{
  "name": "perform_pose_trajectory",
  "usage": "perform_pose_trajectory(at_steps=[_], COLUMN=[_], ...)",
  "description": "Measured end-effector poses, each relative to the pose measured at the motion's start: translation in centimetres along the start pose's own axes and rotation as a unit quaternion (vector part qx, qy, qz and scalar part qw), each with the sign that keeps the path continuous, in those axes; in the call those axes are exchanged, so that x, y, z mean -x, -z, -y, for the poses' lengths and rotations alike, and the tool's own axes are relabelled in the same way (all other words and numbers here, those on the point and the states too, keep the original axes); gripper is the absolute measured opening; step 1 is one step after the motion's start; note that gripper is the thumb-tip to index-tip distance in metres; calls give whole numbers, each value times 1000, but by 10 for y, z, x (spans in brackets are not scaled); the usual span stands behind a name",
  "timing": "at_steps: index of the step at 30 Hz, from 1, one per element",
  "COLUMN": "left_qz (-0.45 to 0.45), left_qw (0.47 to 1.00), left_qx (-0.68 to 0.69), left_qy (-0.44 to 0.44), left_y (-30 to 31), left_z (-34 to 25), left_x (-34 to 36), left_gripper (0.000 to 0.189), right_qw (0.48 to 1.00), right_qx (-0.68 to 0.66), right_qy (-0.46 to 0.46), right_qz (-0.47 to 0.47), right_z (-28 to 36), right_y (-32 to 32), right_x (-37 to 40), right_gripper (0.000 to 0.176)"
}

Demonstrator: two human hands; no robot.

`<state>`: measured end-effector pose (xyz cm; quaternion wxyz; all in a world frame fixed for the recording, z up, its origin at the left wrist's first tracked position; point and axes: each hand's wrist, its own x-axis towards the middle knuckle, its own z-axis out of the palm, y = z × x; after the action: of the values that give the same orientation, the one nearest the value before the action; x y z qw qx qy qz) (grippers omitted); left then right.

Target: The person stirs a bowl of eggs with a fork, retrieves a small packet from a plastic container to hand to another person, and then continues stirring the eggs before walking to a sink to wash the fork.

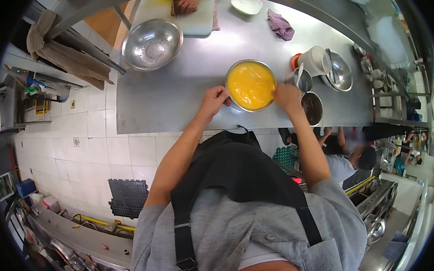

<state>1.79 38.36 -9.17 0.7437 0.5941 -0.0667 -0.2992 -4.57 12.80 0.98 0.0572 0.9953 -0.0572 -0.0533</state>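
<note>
A metal bowl [231, 101] of yellow liquid [249, 84] sits near the counter's [176, 108] close edge. The left hand [217, 99] pinches its rim at eight o'clock, apparently for steadiness; the right hand [287, 97] curls at four, grip unclear.

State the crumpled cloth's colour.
The crumpled cloth is dusty purple, shown best in the head view.

The person is wearing a grey short-sleeved shirt [270, 216] with a buttoned pocket, and a black apron [223, 159] is hanging from wide, buckled straps [184, 245].
</note>
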Motion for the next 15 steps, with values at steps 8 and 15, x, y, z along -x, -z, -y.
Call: perform_pose_trajectory(at_steps=[8,15], left_qz=[14,9], left_qw=[1000,1000], left_qx=[-9,4], left_qy=[-10,-28], left_y=[2,3], left_z=[4,13], left_x=[-3,-7], left_gripper=[24,24], right_qw=[998,997], right_qx=[-44,-37], right_qy=[15,55], right_qz=[-44,32], right_z=[28,8], right_y=[-15,-9], right_x=[-37,0], right_gripper=[27,31])
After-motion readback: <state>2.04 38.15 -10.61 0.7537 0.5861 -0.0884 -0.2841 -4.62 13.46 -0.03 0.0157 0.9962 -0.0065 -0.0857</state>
